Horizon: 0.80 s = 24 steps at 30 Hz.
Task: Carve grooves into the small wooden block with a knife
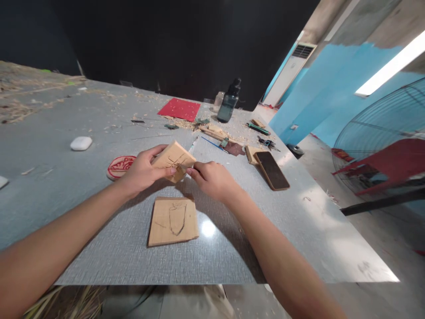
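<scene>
My left hand (144, 168) is closed around a small wooden block (173, 156), which is tilted above the table and has dark lines drawn or cut on its face. The fist of my right hand (214, 177) is closed on what looks like a small carving knife (182, 167); its tip meets the block's lower right part, and its handle is mostly hidden by my fingers. Below my hands, a second wooden board (174, 221) lies flat with a shield-like outline drawn on it. Beside my left hand is a round red-and-white piece (120, 167), partly covered.
A phone (272, 170) rests against a wood piece at right. Behind stand a dark dropper bottle (229, 102) and a red sheet (179, 109), amid wood shavings, tools and sandpaper scraps. A white case (81, 143) lies left. A large fan (381, 141) stands beyond the table's right edge.
</scene>
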Available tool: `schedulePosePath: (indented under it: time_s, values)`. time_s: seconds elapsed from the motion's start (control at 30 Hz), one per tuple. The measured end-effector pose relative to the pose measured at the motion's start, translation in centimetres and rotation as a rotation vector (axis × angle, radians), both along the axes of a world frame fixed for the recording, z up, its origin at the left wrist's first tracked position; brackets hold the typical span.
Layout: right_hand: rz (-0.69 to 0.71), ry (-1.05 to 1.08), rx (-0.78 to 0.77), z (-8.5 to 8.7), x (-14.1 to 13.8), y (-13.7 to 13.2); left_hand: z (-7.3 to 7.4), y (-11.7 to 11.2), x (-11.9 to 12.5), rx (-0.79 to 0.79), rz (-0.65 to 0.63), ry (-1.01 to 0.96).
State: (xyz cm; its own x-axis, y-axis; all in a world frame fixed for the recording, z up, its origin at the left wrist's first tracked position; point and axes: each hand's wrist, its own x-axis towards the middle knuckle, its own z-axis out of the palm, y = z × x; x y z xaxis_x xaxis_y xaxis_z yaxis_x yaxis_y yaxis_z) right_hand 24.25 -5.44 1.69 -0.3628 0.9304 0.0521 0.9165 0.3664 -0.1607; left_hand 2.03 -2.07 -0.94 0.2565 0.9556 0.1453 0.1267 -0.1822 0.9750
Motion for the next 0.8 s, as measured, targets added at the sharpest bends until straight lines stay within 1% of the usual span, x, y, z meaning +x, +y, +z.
schedulePosePath:
  time_s: [0.2,0.37,0.5,0.6,0.7,0.8]
  values:
    - [-0.028,-0.076,-0.011,0.5,-0.4,-0.3,-0.2,0.2,-0.2,0.103,-0.003,0.132]
    - [-0.077,-0.102,-0.005,0.6,-0.7,-0.5,0.1,-0.1,-0.1,0.212,0.032,0.254]
    - [-0.119,-0.116,0.036,0.1,-1.1,-0.6,0.2,-0.7,-0.1,0.272,0.068,0.339]
    - [-0.144,-0.118,0.036,-0.5,-1.3,-0.7,0.0,-1.3,0.0,0.316,0.100,0.397]
    - [-0.152,-0.109,0.049,-1.0,-1.4,-0.5,0.0,-1.7,0.1,0.341,0.131,0.412]
    - [-0.168,-0.104,0.066,-1.1,-1.4,-0.5,-0.1,-2.0,0.3,0.364,0.153,0.451]
